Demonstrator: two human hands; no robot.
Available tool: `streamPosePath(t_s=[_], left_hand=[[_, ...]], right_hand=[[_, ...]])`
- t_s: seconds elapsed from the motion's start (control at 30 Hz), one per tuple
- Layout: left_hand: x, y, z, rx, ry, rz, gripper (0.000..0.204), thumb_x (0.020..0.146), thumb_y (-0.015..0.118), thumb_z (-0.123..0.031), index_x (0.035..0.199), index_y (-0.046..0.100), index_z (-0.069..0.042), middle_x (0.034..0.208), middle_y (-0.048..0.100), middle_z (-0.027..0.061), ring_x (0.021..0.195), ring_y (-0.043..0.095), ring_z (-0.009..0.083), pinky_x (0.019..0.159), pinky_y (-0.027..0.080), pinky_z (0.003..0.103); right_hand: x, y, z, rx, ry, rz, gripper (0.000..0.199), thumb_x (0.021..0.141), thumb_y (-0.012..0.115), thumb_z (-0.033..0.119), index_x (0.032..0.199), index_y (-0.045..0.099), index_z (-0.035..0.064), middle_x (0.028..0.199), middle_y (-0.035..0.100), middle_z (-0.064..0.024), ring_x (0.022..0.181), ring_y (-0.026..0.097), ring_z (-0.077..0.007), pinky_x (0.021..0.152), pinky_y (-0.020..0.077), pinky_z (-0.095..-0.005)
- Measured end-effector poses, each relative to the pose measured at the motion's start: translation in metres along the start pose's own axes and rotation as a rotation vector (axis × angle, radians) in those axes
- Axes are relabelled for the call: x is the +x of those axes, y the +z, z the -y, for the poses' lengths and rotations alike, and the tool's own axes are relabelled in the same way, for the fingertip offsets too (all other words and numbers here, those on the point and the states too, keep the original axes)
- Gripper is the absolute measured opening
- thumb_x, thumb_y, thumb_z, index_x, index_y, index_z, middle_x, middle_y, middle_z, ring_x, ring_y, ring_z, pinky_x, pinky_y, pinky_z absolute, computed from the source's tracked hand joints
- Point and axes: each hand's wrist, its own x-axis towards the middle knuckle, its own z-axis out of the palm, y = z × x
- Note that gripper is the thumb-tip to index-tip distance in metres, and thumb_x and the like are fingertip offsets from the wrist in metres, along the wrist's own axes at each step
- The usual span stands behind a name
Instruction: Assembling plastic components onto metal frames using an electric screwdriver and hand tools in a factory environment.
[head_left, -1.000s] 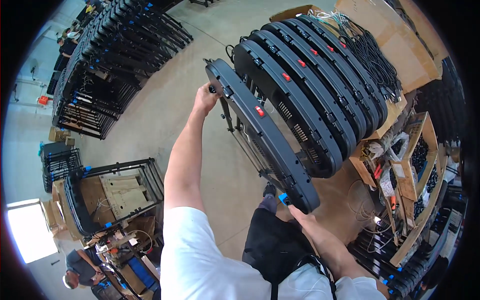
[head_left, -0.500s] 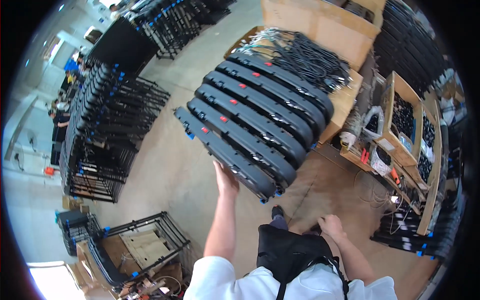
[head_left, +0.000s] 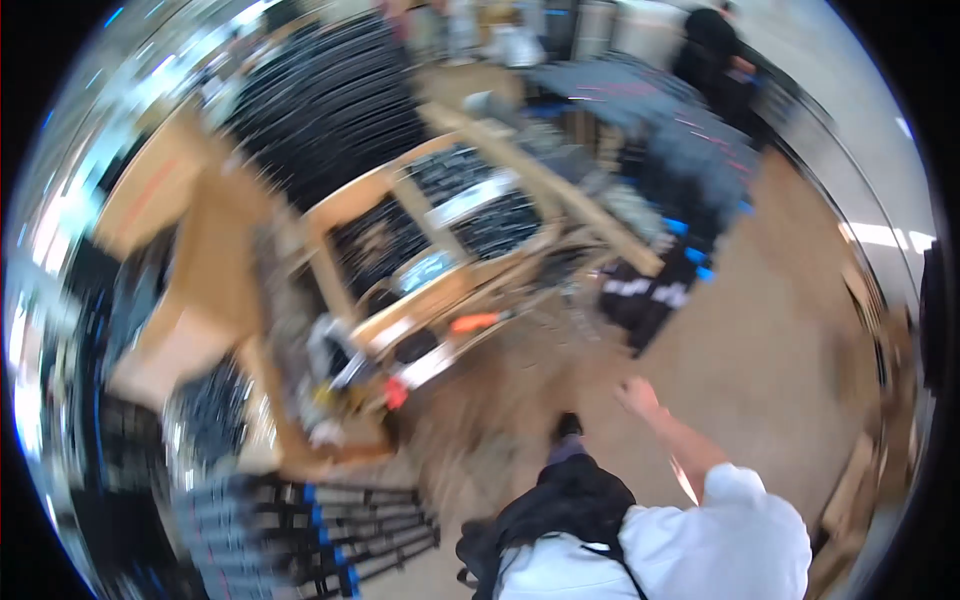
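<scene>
The whole picture is smeared by motion. My right hand (head_left: 637, 395) reaches out low over the brown floor (head_left: 770, 330), with nothing in it and its fingers loosely apart. It is nearest to my dark shoe (head_left: 568, 427) and to a black bundle with blue bits (head_left: 650, 295) on the floor. My left hand is out of view. The black ribbed panels (head_left: 330, 110) lie stacked at the upper left, far from my hand.
A wooden shelf rack (head_left: 470, 270) with bins of dark parts fills the middle. Cardboard boxes (head_left: 180, 230) stand at the left. Black frames with blue fittings (head_left: 330, 540) lie at the lower left. A person in dark clothes (head_left: 715, 50) stands at the top right.
My left hand has let go of the black panel and left the view. My head has swung round from the panel stack to the wooden rack and floor.
</scene>
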Motion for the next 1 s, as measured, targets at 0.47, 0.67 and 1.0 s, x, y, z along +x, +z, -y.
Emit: streamPosePath(t_s=[0.47, 0.67, 1.0], left_hand=[[-0.037, 0.118, -0.527, -0.549, 0.188, 1.154, 0.034, 0.104, 0.063, -0.028, 0.087, 0.065, 0.001, 0.075, 0.066, 0.0067, 0.070, 0.062, 0.0152, 0.066, 0.050, 0.032], [-0.169, 0.065, -0.854, -0.843, 0.430, 1.604, 0.036, 0.110, 0.063, -0.025, 0.130, 0.066, 0.004, 0.108, 0.073, 0.0075, 0.095, 0.066, 0.0118, 0.088, 0.055, 0.027], [-0.433, -0.127, -0.996, -0.701, 0.167, 2.556, 0.034, 0.108, 0.065, -0.042, 0.101, 0.061, -0.008, 0.076, 0.064, 0.0032, 0.062, 0.061, 0.0140, 0.057, 0.050, 0.032]], right_hand=[[0.237, -0.353, -0.116, 0.486, 0.252, -0.642, 0.056, 0.091, 0.076, 0.048, 0.113, 0.069, -0.0035, 0.106, 0.076, -0.0255, 0.103, 0.073, -0.0409, 0.092, 0.0548, -0.0469], [0.168, -0.385, -0.191, 0.676, 0.299, -0.643, 0.042, 0.090, 0.076, 0.033, 0.112, 0.072, -0.0018, 0.093, 0.076, -0.0134, 0.084, 0.072, -0.0197, 0.080, 0.0575, -0.0385], [-0.062, -0.267, -0.158, 1.414, 0.303, -0.342, 0.048, 0.096, 0.073, 0.050, 0.099, 0.078, 0.0020, 0.088, 0.076, -0.0069, 0.083, 0.072, -0.0196, 0.074, 0.0591, -0.0392]])
